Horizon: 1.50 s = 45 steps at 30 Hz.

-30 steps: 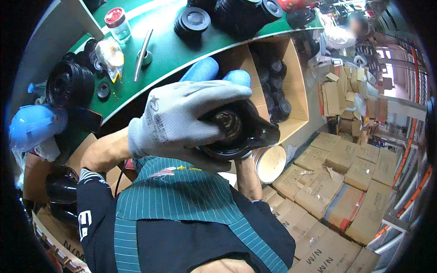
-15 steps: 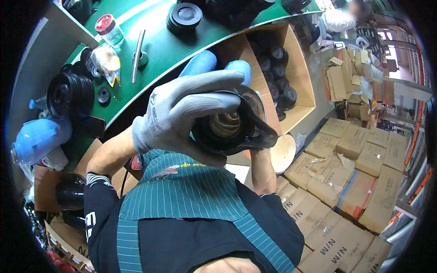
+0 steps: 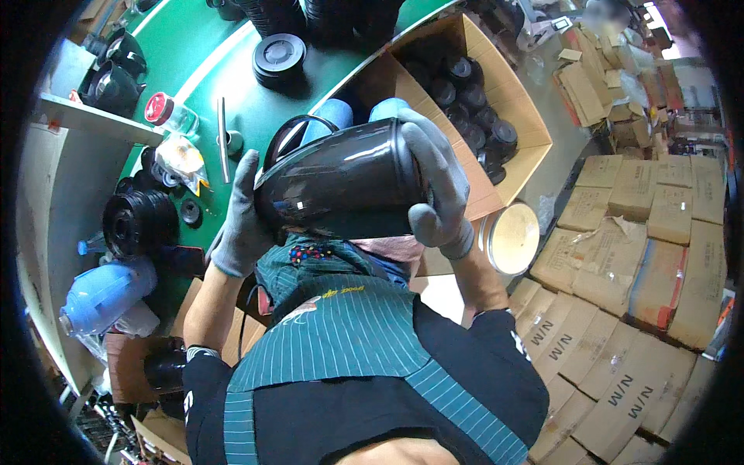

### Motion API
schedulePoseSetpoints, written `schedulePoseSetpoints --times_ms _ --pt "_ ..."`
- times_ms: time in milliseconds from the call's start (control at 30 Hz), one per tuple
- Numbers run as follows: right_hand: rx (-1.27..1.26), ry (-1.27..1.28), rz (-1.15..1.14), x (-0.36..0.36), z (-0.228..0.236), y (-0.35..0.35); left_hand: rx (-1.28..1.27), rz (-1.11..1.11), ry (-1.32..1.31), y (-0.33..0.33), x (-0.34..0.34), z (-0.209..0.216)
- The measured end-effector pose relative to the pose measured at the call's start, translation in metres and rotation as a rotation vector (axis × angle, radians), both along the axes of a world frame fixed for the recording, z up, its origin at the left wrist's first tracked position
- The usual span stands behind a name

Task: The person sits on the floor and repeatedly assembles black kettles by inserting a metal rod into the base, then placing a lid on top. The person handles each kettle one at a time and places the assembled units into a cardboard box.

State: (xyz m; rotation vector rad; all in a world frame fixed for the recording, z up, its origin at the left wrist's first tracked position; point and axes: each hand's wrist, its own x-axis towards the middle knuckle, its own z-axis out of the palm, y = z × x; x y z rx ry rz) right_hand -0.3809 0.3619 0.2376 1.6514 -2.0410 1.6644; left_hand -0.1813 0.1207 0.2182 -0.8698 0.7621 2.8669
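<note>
A glossy black jug lies sideways between my two grey-gloved hands, above my lap. My left hand grips its left end, with the thumb up along the side and the other fingers partly hidden behind it. Around the rim at the right end, the fingers and thumb of my right hand are wrapped. The jug's curved handle points away from me, toward the green table. Its opening and spout are not visible.
On the green table stand stacked black lids, a red-lidded jar and a metal rod. An open carton holds several black parts. A round stool and stacked cartons are at right.
The jug has turned from its open spout end facing me to lying sideways. My left hand has moved to its left end, and my right hand has come into view at the right end.
</note>
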Motion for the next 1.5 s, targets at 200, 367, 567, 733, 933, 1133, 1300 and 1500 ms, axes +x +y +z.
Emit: schedulePoseSetpoints --times_ms 200,367,567,733,933,1133,1300,1500 --pt "0.047 0.091 -0.040 0.018 0.007 -0.008 -0.159 0.275 0.159 -0.014 0.012 -0.043" --pt "-0.001 -0.104 -0.105 0.032 -0.015 0.001 -1.088 0.249 0.259 -0.011 0.011 -0.007" --pt "-0.206 -0.254 -0.157 0.038 -0.118 0.008 -1.251 0.245 0.196 0.024 -0.007 0.081" --pt "0.085 0.094 -0.272 0.024 -0.113 0.034 -1.309 0.225 0.179 0.022 -0.003 0.069" --pt "0.021 -0.145 -0.123 0.023 0.023 -0.005 -1.007 0.324 0.241 -0.012 0.002 -0.056" --pt "0.115 0.004 -0.261 0.029 0.021 0.000 -0.440 0.346 0.210 0.008 -0.002 -0.091" --pt "0.137 -0.012 -0.241 0.028 0.018 0.003 -0.369 0.291 0.044 0.019 -0.005 -0.071" --pt "0.032 -0.317 -0.085 0.023 0.016 -0.005 -0.679 0.090 0.203 0.054 -0.018 -0.050"
